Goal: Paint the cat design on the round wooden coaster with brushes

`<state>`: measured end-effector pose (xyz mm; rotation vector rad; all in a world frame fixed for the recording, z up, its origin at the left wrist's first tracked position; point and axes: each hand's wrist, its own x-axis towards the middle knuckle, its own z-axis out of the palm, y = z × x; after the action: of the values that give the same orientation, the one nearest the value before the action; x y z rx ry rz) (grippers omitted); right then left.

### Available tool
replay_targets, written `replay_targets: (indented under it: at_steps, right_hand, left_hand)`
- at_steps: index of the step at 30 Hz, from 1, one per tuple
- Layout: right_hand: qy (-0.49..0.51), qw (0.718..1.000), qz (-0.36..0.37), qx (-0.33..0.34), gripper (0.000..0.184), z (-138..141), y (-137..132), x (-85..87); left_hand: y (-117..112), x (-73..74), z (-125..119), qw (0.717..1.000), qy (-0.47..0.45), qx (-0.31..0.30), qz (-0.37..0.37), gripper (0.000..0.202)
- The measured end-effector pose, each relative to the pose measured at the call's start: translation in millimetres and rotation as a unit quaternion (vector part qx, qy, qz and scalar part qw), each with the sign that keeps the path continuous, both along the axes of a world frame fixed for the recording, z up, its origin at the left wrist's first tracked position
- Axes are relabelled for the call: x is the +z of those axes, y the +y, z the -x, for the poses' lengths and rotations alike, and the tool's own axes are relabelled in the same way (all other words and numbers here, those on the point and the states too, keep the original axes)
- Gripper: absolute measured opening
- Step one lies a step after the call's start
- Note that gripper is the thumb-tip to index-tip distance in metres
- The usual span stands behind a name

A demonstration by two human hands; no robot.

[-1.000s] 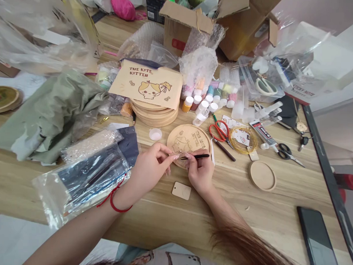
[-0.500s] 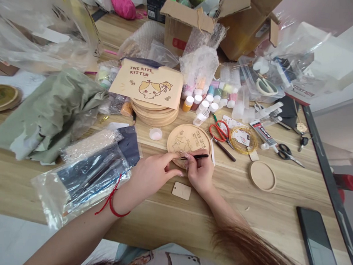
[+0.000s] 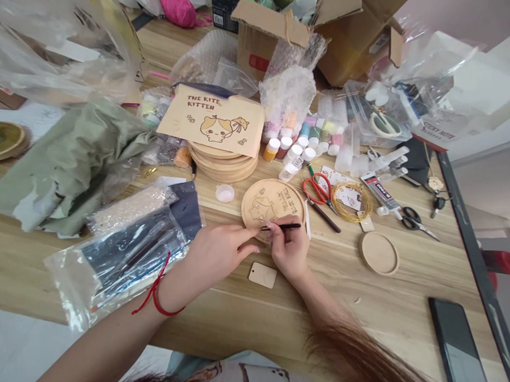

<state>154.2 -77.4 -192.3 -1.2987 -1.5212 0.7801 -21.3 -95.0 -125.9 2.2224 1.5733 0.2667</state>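
A round wooden coaster with a drawn cat lies flat on the bench. The right hand pinches a thin black brush like a pen, its tip over the coaster's lower part. The left hand, fingers loosely extended and holding nothing, touches the rim, apparently steadying it. Red scissors and a wire coil lie close by.

Right hand: you pinch a fine black paintbrush.
Left hand: your fingertips rest on the drawn wooden disc.
Left wrist: your red cord bracelet.
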Motion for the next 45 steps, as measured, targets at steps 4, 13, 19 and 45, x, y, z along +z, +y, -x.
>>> replay_targets:
  at_steps: [4,13,19,45]
  right_hand:
    - [0.004,1.0,0.003,0.003,0.006,0.4,0.1,1.3]
    - [0.005,1.0,0.0,0.0,0.007,0.8,-0.2,-0.9]
    - [0.012,1.0,-0.003,0.003,0.007,1.7,0.3,0.3]
    - [0.123,0.992,-0.014,-0.028,0.011,3.8,-1.7,9.3]
  left_hand:
    - [-0.7,-2.3,-0.8,1.0,0.013,0.002,-0.023,0.033]
    - [1.2,-6.9,-3.7,1.0,-0.008,0.005,0.02,0.036]
    - [1.4,-6.5,-5.1,0.999,0.002,0.013,0.031,0.035]
    - [1.0,-4.7,-6.8,0.998,-0.007,0.025,0.06,0.04]
